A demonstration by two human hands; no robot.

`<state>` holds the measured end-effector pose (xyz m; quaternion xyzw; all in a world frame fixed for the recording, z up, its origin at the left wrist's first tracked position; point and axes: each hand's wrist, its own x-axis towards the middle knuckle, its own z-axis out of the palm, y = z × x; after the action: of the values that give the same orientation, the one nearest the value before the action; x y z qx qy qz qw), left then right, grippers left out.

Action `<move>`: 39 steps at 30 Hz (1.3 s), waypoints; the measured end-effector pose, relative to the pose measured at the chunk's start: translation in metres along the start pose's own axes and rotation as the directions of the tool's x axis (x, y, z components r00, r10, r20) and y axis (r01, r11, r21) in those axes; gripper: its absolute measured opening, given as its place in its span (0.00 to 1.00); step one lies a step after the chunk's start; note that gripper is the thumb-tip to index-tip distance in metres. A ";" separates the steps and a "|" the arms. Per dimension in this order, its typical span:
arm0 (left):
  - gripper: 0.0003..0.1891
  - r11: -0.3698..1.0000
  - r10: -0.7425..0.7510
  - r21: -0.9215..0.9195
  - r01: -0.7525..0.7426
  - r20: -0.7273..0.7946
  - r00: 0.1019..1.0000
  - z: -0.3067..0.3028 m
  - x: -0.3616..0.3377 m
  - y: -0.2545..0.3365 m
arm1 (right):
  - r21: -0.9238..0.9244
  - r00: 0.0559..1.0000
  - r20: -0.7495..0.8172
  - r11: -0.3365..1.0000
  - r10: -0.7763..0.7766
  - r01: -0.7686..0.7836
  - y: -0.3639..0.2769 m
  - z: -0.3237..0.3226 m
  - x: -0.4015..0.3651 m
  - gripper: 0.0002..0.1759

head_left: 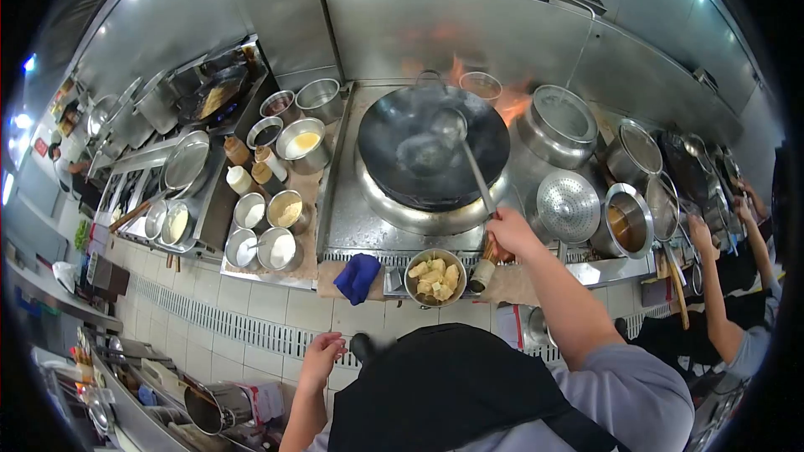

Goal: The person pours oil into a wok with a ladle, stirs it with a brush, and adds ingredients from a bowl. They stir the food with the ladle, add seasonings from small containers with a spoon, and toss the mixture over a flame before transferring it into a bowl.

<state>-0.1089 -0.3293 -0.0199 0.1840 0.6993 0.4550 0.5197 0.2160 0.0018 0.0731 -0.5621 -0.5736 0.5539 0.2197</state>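
My right hand [509,236] is wrapped round the handle of a long metal ladle [476,163], whose round bowl hangs over the dark inside of a large black wok [394,134]. Orange flames [512,104] rise behind the wok's right edge. Below the wok, a metal bowl of pale yellow chunks [432,279] stands at the stove's front edge, with a dark blue cloth [358,278] to its left. My left hand [324,354] is in the air over the floor, fingers slightly curled and apart, holding nothing.
Seasoning tins [281,249] and squeeze bottles [239,180] crowd the left. A perforated metal strainer [568,207], a lidded pot [563,121] and a pot of brown liquid [624,222] stand at the right. Another person's arms [712,289] reach in at the far right.
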 end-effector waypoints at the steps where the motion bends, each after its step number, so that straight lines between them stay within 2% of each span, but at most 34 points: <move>1: 0.16 1.000 0.004 -0.005 -0.004 -0.033 0.999 0.005 -0.004 -0.002 | -0.005 1.000 0.012 1.000 -0.001 0.001 0.000 -0.004 0.001 0.06; 2: 0.16 1.000 -0.002 -0.012 0.002 -0.042 0.999 0.008 -0.005 -0.008 | 0.348 0.983 0.168 0.928 0.077 -0.132 -0.001 -0.011 -0.002 0.06; 3: 0.15 0.999 0.005 0.049 -0.003 -0.038 0.999 0.008 -0.003 -0.015 | 0.629 0.937 0.336 0.718 0.094 -0.297 -0.003 -0.016 -0.006 0.06; 4: 0.15 0.994 0.017 0.112 -0.013 -0.034 0.999 0.007 -0.001 -0.021 | 0.789 0.871 0.489 0.405 0.042 -0.462 -0.008 -0.018 -0.009 0.06; 5: 0.15 0.993 0.025 0.113 -0.019 -0.046 0.999 0.004 0.001 -0.026 | 0.783 0.889 0.451 0.444 0.079 -0.436 -0.011 -0.007 -0.014 0.08; 8: 0.14 0.976 -0.030 0.211 0.044 -0.066 0.997 -0.014 0.006 -0.045 | 0.766 0.879 0.461 0.444 0.122 -0.464 -0.027 0.007 -0.038 0.08; 9: 0.14 0.966 -0.056 0.247 0.075 -0.084 0.995 -0.022 0.009 -0.052 | 0.793 0.878 0.473 0.397 0.078 -0.462 -0.023 -0.002 -0.032 0.09; 10: 0.15 0.955 -0.080 0.278 0.106 -0.103 0.991 -0.032 0.014 -0.064 | 0.832 0.871 0.492 0.294 0.003 -0.471 -0.026 -0.004 -0.027 0.12; 12: 0.15 0.970 -0.062 0.226 0.085 -0.107 0.992 -0.049 0.024 -0.087 | 0.766 0.924 0.356 0.524 0.138 -0.373 -0.040 0.012 -0.044 0.12; 14: 0.11 0.903 -0.105 0.393 0.171 -0.184 0.977 -0.065 0.023 -0.085 | 0.767 0.908 0.403 0.499 0.112 -0.402 -0.029 0.002 -0.037 0.12; 16: 0.12 0.881 -0.058 0.456 0.123 -0.154 0.986 -0.083 0.024 -0.085 | 0.762 0.892 0.442 0.485 0.095 -0.429 -0.029 0.003 -0.037 0.12; 18: 0.11 0.792 -0.083 0.587 0.168 -0.169 0.982 -0.097 0.025 -0.084 | 0.644 0.942 0.300 0.698 0.148 -0.314 -0.033 0.011 -0.040 0.13; 19: 0.11 0.726 -0.038 0.669 0.160 -0.192 0.981 -0.099 0.017 -0.075 | 0.645 0.943 0.297 0.697 0.149 -0.313 -0.034 0.013 -0.040 0.13; 21: 0.12 0.676 0.006 0.725 0.130 -0.182 0.983 -0.125 0.030 -0.101 | 0.363 0.986 0.138 0.921 0.097 -0.142 -0.036 0.009 -0.036 0.10; 22: 0.13 0.621 0.047 0.777 0.104 -0.169 0.985 -0.141 0.037 -0.122 | 0.187 0.996 0.069 0.980 0.052 -0.064 -0.035 0.008 -0.035 0.09; 23: 0.13 0.631 0.038 0.769 0.102 -0.162 0.986 -0.156 0.047 -0.144 | -0.100 0.988 -0.075 0.987 -0.138 0.130 -0.021 0.016 -0.013 0.07; 24: 0.14 0.566 -0.007 0.818 0.103 -0.120 0.993 -0.174 0.054 -0.169 | -0.105 0.989 -0.073 0.987 -0.132 0.124 -0.024 0.026 -0.013 0.07; 26: 0.15 0.453 -0.103 0.886 0.093 -0.052 0.993 -0.193 0.054 -0.191 | -0.238 0.971 -0.240 0.970 -0.015 -0.044 -0.035 0.052 -0.010 0.12; 27: 0.14 0.422 -0.136 0.903 0.084 -0.029 0.990 -0.197 0.054 -0.196 | -0.162 0.984 -0.175 0.985 0.024 -0.053 -0.036 0.056 -0.012 0.14; 28: 0.14 0.403 -0.168 0.912 0.076 -0.007 0.986 -0.200 0.054 -0.201 | -0.165 0.985 -0.172 0.985 0.021 -0.050 -0.035 0.051 -0.019 0.14; 30: 0.13 0.374 -0.203 0.926 0.055 0.024 0.979 -0.205 0.054 -0.209 | 0.228 0.990 0.063 0.963 0.129 -0.140 -0.029 0.029 -0.040 0.14; 31: 0.13 0.365 -0.209 0.930 0.038 0.042 0.977 -0.207 0.053 -0.209 | 0.230 0.989 0.059 0.962 0.134 -0.144 -0.033 0.020 -0.051 0.14; 33: 0.12 0.357 -0.209 0.934 0.010 0.070 0.975 -0.209 0.055 -0.211 | -0.087 0.995 0.002 0.991 0.101 -0.100 -0.041 0.007 -0.065 0.15; 34: 0.12 0.351 -0.209 0.936 -0.010 0.089 0.974 -0.208 0.053 -0.208 | -0.080 0.993 -0.004 0.990 0.117 -0.117 -0.033 0.013 -0.060 0.15; 36: 0.11 0.336 -0.196 0.940 -0.058 0.131 0.972 -0.207 0.056 -0.205 | -0.176 0.985 -0.174 0.984 -0.002 -0.030 -0.027 0.035 -0.034 0.17; 37: 0.11 0.325 -0.186 0.942 -0.085 0.152 0.971 -0.204 0.056 -0.200 | -0.199 0.976 -0.215 0.977 0.036 -0.080 -0.037 0.053 -0.037 0.20; 38: 0.11 0.314 -0.172 0.943 -0.113 0.173 0.970 -0.203 0.058 -0.195 | -0.138 0.975 -0.178 0.977 0.135 -0.161 -0.040 0.061 -0.039 0.19; 39: 0.10 0.301 -0.155 0.943 -0.144 0.197 0.968 -0.202 0.061 -0.189 | -0.055 0.992 -0.081 0.993 0.098 -0.103 -0.029 0.053 -0.039 0.19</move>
<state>-0.2723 -0.4724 -0.2016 0.5088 0.7610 -0.0761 0.3951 0.1684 -0.0467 0.0975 -0.6178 -0.5516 0.5245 0.1973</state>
